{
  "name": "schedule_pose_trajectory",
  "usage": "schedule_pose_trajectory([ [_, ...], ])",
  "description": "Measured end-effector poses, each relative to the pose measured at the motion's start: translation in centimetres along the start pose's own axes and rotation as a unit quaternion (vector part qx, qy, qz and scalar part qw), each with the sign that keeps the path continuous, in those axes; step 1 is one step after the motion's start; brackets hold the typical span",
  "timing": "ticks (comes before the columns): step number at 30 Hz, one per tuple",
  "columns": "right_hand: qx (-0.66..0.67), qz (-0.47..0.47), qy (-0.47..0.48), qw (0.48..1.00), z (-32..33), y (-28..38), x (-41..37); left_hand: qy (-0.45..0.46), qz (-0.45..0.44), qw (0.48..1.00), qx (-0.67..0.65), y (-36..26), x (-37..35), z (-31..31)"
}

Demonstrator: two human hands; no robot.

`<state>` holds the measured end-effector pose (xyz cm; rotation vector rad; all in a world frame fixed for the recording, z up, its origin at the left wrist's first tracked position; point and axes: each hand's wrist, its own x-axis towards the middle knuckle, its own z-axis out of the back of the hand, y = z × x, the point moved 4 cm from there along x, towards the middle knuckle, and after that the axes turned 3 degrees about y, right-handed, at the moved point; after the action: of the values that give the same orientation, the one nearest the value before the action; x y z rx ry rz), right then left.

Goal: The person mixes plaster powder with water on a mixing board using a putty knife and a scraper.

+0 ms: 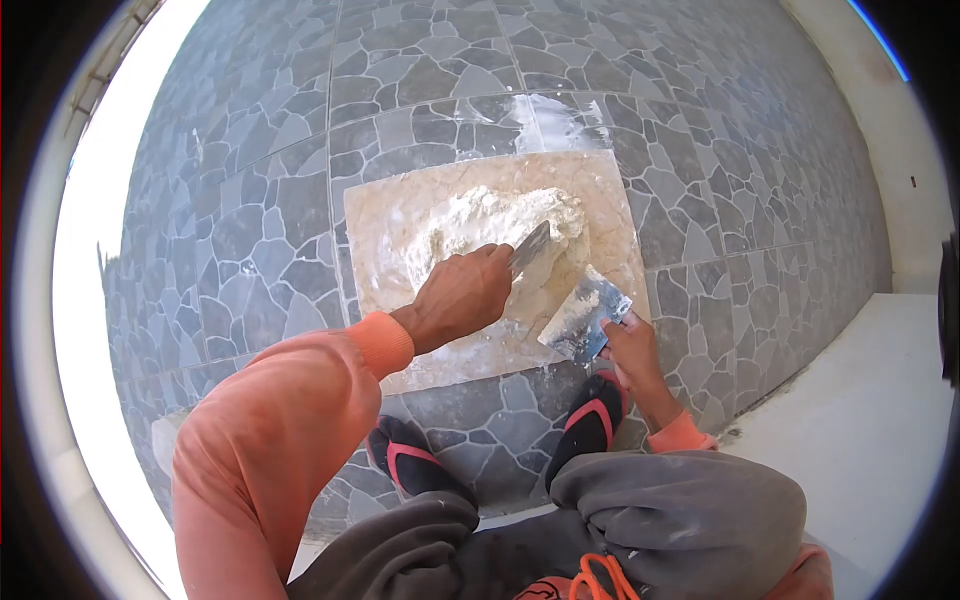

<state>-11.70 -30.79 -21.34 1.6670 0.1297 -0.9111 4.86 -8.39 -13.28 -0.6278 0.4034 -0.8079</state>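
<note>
My left hand [462, 298] is closed round a putty knife [532, 246], its grey metal blade pointing up and to the right over a white powdery plaster heap [478, 218]. The knife's handle is hidden in my fist. My right hand [632, 354] grips a wide flat scraper [578, 322] by its edge, thumb on top. Whitish plaster is smeared across the scraper's face. The heap lies on a square beige marbled tile [382, 225], which has wet-looking smears on its near part. The scraper hangs over the tile's near right area.
Grey stone-patterned floor tiles [270, 210] surround the beige tile. A white smear [560, 122] marks the floor beyond it. My feet in black and pink flip-flops [590, 425] stand at its near edge. A pale wall [835, 400] rises on the right.
</note>
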Motion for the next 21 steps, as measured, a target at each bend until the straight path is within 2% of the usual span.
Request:
schedule_pose_trajectory([
  [3,-0.089,-0.056,-0.020,0.994,2.6,-4.8,0.1,-0.012,0.008,1.000,-0.010,0.7,-1.2,1.4],
  [6,-0.026,-0.053,-0.050,0.997,0.0,-7.3,-0.3,-0.025,0.005,1.000,-0.015,0.8,-2.1,2.6],
  [10,0.136,-0.073,0.055,0.986,-5.7,-9.8,0.6,-0.047,-0.006,0.999,-0.016,0.2,-3.1,4.1],
  [13,0.273,-0.051,0.084,0.957,-8.5,-8.8,0.3,-0.057,-0.014,0.998,-0.030,-0.3,-3.7,4.8],
  [21,0.221,-0.042,0.075,0.971,-9.2,-5.1,-1.1,-0.035,-0.030,0.999,-0.025,-1.3,-4.2,4.7],
])
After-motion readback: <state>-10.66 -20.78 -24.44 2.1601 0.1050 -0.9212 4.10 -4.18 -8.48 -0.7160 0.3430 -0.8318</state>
